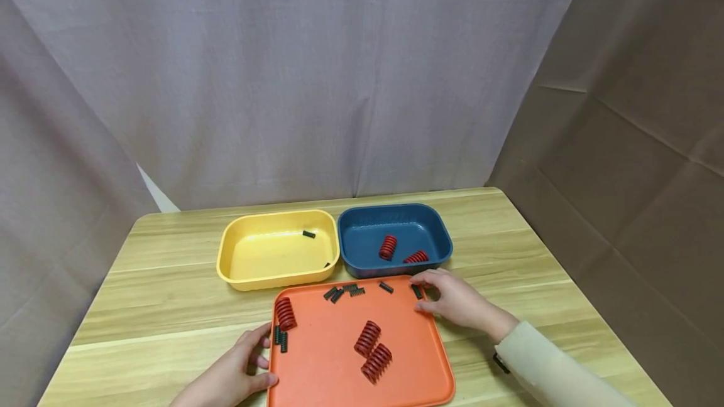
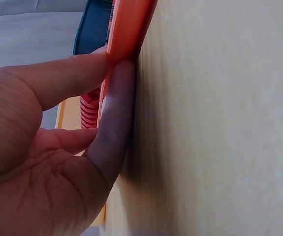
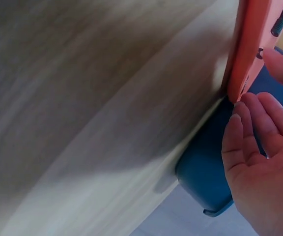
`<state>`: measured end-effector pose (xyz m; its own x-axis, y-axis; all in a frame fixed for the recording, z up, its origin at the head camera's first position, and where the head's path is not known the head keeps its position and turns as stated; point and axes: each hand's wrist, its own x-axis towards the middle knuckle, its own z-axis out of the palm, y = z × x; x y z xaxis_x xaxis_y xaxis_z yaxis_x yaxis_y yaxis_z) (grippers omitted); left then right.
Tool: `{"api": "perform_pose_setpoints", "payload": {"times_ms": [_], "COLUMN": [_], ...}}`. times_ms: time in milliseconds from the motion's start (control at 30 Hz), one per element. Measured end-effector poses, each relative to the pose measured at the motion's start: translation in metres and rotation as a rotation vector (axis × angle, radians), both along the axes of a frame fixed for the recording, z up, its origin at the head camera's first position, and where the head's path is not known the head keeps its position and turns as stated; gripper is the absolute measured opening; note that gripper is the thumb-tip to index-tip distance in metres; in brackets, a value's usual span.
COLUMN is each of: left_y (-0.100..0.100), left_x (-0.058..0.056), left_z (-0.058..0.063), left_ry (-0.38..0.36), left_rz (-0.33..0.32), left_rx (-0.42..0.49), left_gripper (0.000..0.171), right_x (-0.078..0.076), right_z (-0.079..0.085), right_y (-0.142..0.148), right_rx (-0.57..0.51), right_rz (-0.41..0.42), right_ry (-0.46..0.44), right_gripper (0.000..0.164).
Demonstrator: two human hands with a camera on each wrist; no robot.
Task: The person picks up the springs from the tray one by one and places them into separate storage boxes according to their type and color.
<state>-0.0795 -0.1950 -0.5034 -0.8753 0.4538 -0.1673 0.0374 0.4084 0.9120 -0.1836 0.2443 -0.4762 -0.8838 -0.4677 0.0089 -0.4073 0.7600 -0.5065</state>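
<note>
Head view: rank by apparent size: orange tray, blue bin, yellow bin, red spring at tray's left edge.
1. Orange tray
2. Yellow bin and blue bin: too alike to rank
3. Red spring

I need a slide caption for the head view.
Left hand at the tray, right hand by a black spring; yellow bin, blue bin behind.

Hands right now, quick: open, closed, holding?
Left hand: closed on the left edge of the orange tray.
Right hand: open around a small dark spring, not pinching it.
</note>
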Motion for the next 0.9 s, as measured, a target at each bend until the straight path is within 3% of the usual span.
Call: {"api": "perform_pose_setpoints", "payload": {"times_ms": [500,900], "left_y": [-0.006,-0.001], "left_x": [-0.002,-0.001], "left_z": [0.003,0.0], "left_ry": [-0.024,-0.009], "left_rz": [-0.013,-0.028], "left_rx": [0.021,0.037], "left_gripper": [0.09,0.091], "right_x": [-0.002,-0.005], "right_z": [-0.006,-0.007], "right_y": [-0.01,-0.007], "right_rx": [0.104,0.141], "right_rz": [0.005,0.006], "right_ry": [0.13,0.197], "right_gripper": [0.026,0.026]}}
